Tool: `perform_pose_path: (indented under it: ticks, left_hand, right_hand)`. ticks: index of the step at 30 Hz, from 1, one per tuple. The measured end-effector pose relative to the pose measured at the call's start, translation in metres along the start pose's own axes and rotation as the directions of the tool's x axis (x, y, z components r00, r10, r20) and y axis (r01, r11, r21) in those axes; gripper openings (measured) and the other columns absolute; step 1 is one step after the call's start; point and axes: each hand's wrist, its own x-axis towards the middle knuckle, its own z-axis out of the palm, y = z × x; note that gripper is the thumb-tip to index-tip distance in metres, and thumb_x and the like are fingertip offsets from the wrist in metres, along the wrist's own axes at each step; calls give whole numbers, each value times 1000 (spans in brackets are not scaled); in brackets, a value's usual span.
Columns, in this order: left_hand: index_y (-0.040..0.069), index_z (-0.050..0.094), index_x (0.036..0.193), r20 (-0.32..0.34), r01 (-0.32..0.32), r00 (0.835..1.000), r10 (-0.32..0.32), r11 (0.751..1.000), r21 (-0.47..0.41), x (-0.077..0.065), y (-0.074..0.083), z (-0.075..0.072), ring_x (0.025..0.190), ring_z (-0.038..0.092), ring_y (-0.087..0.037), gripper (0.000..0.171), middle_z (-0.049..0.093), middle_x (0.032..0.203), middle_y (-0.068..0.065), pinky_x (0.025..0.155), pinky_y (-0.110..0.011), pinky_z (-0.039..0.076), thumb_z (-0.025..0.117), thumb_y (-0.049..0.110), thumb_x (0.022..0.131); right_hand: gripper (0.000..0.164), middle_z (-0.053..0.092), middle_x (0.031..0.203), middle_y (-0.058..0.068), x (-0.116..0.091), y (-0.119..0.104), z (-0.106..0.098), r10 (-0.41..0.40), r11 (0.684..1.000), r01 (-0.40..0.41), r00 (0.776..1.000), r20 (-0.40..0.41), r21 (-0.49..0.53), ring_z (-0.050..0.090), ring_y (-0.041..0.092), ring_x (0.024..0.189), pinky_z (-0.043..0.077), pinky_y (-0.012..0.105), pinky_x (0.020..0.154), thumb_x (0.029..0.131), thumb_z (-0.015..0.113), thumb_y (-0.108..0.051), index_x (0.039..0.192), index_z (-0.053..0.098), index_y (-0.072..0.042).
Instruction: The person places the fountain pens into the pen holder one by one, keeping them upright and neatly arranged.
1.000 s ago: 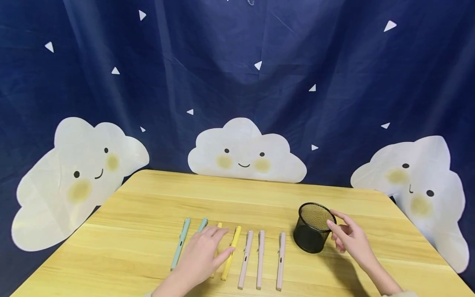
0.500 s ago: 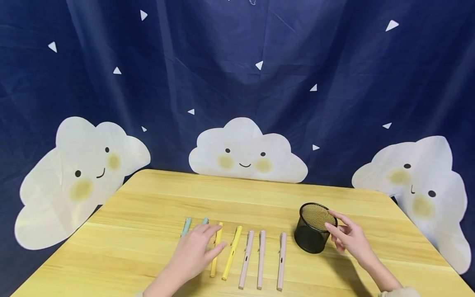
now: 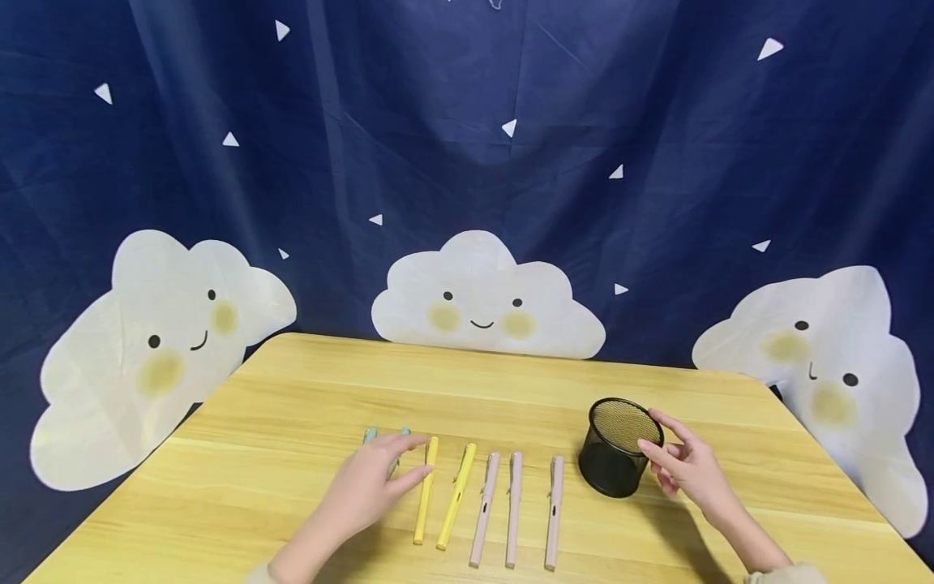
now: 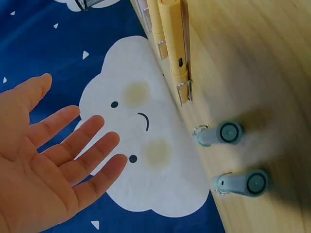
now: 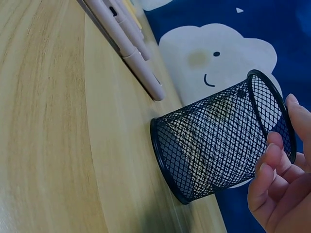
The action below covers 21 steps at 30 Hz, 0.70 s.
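My left hand (image 3: 367, 484) hovers over two teal pens (image 4: 245, 183) with its fingers spread and nothing in them. In the head view it covers most of both pens, leaving their capped ends showing. Just right of its fingertips lie two yellow pens (image 3: 424, 503). Three pale pink pens (image 3: 514, 511) follow further right, lying roughly parallel. A black mesh pen holder (image 3: 611, 470) stands upright at the right end of the row. My right hand (image 3: 691, 469) holds it by the right side of its rim, thumb and bent fingers at the edge.
Everything rests on a light wooden table (image 3: 306, 389). Behind its far edge hangs a dark blue curtain (image 3: 438, 162) printed with white triangles and smiling clouds (image 3: 485, 300).
My left hand has moved left, away from the yellow pens and over the teal ones. The right hand and the pen holder have stayed in place.
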Motion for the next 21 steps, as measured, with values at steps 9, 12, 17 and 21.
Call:
perform_pose_path:
  ticks: [9,12,17,21]
  left_hand:
    - [15,65,106,15,5,1000,-4,996,-88,-1,-16,-3,102,56,-22,37,63,107,-2,88,-42,43,65,40,78]
    - [12,65,105,19,21,1000,-19,994,-110,0,-18,-5,101,56,-21,36,63,106,-2,84,-40,46,68,33,76]
    - [11,64,107,28,33,999,-29,993,-118,1,-22,-10,96,58,-21,38,63,102,-2,82,-40,47,67,34,77]
    - [10,63,109,33,36,999,-32,992,-118,1,-25,-13,94,58,-20,41,63,101,-2,80,-40,47,65,38,78]
  right_hand:
    - [52,46,52,1,-1,1,0,33,999,-33,999,1,3,41,9,40,38,23,36,89,55,-9,133,29,-1]
    - [49,46,52,0,-1,1,1,43,999,-43,999,-7,14,41,8,40,37,22,36,89,55,-9,132,33,-7]
    - [42,46,52,-1,-2,2,2,37,998,-36,999,-17,56,41,7,40,37,19,36,89,55,-8,124,40,-27]
    - [43,48,52,-2,-2,3,3,28,996,-26,999,-26,86,41,6,40,37,18,36,88,55,-8,118,42,-35]
